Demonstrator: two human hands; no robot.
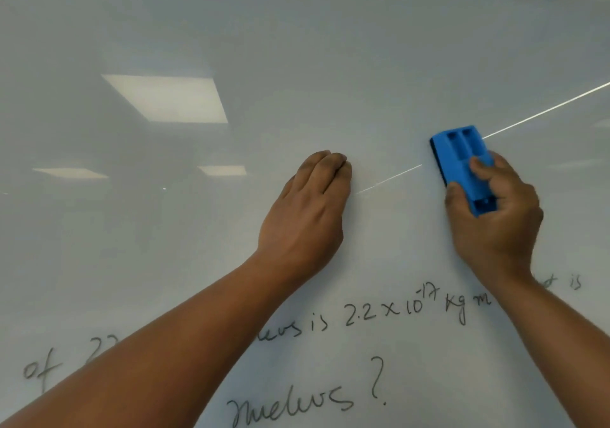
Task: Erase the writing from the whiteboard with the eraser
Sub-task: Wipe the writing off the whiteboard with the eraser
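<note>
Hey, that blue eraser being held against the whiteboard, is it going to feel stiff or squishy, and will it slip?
The blue eraser looks like moulded plastic with recessed slots, so its body is probably stiff and light. The right hand grips it by its sides, and the recesses likely help against slipping. A dark strip shows against the whiteboard; if that is a pad, it should glide easily on the glossy surface.

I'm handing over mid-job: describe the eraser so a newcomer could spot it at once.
Start at the whiteboard, which fills the view, and follow the thin bright streak down from its right edge. Where it breaks sits the eraser, held flat against the board by the right hand. It is the only blue thing there, a ribbed plastic block above the handwriting.
</note>
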